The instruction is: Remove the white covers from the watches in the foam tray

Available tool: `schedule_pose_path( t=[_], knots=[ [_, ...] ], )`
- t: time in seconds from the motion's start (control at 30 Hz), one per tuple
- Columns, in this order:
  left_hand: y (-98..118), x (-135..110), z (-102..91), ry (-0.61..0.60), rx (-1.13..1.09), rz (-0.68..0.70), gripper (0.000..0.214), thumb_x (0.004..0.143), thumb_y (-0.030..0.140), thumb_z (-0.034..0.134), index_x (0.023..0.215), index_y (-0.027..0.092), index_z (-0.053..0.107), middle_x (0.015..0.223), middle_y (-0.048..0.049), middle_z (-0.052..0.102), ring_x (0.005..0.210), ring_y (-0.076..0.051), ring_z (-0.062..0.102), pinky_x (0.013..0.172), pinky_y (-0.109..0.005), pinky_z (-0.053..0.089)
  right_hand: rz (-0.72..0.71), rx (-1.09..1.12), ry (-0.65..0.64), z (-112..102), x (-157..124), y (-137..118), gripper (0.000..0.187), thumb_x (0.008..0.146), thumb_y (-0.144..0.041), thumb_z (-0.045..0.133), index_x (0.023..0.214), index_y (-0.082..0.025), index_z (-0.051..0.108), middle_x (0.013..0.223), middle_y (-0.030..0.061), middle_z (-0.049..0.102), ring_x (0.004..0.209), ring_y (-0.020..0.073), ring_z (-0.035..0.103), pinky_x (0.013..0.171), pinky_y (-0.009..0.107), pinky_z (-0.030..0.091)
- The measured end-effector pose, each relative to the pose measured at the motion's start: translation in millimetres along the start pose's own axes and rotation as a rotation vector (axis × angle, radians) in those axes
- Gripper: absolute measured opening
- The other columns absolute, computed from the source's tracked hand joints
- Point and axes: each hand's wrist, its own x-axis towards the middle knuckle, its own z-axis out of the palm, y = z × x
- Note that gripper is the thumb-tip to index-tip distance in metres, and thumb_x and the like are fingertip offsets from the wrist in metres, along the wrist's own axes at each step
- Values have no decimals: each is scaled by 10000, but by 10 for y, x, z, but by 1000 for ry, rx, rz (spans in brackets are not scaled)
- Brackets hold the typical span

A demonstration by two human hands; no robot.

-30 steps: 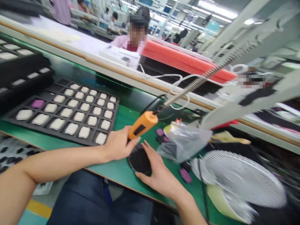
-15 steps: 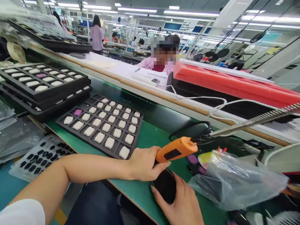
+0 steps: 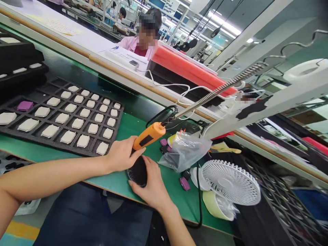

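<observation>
Left hand (image 3: 120,153): closed around an orange-handled electric tool (image 3: 149,136), fingers wrapped firmly, with the lower end of the tool hidden by those fingers. Its steel spring-coiled lead (image 3: 217,89) rises to the upper right. Right hand (image 3: 151,186): partly open and cupped, fingers curved against the right side of a black round piece (image 3: 138,172). That piece lies between the two hands, tilted, touching the right palm side and just under the left fingers; what kind of part it is cannot be told.

Left to right on the bench: a black foam tray (image 3: 64,146) holds rows of white pads (image 3: 68,107), plus one purple piece (image 3: 25,106) at its far left. A green bench mat (image 3: 174,201) lies beneath the hands. Right of the right hand are a clear plastic bag (image 3: 186,152) and a small purple part (image 3: 184,183) — then a white desk fan (image 3: 230,182). Across the bench sits a co-worker in a pink sleeve (image 3: 129,42).
</observation>
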Motion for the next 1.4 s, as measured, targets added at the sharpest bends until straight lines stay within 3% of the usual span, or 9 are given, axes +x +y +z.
schedule_pose_path(
  t=[0.37,0.73,0.93,1.4],
  knots=[
    [-8,-9,18,11,52,18,552,1031,659,366,1300,210,541,1051,-29,748,948,-180,751,699,-274,481,176,-31,222,242,-131,-132,894,895,-808,546,1470,-128,468,1401,146,511,1323,188,508,1143,410,519],
    [4,-2,-1,31,96,-20,549,1029,667,364,1266,200,529,962,-21,748,898,-188,760,662,-270,452,222,52,347,182,-41,-211,915,836,-757,677,1475,-142,449,1449,133,512,1367,189,513,1175,414,521],
    [-1,3,4,53,119,-40,555,1024,677,371,1256,199,530,995,-25,756,884,-186,759,669,-268,459,242,93,366,171,-59,-284,898,787,-677,763,1462,-173,452,1483,116,511,1389,193,515,1180,411,531],
    [-11,6,28,78,156,-37,575,1012,709,366,1176,187,542,950,-32,745,817,-177,740,668,-262,457,229,155,266,198,-99,-264,896,781,-717,744,1444,-180,470,1510,118,487,1410,193,506,1203,410,516]
  ],
)
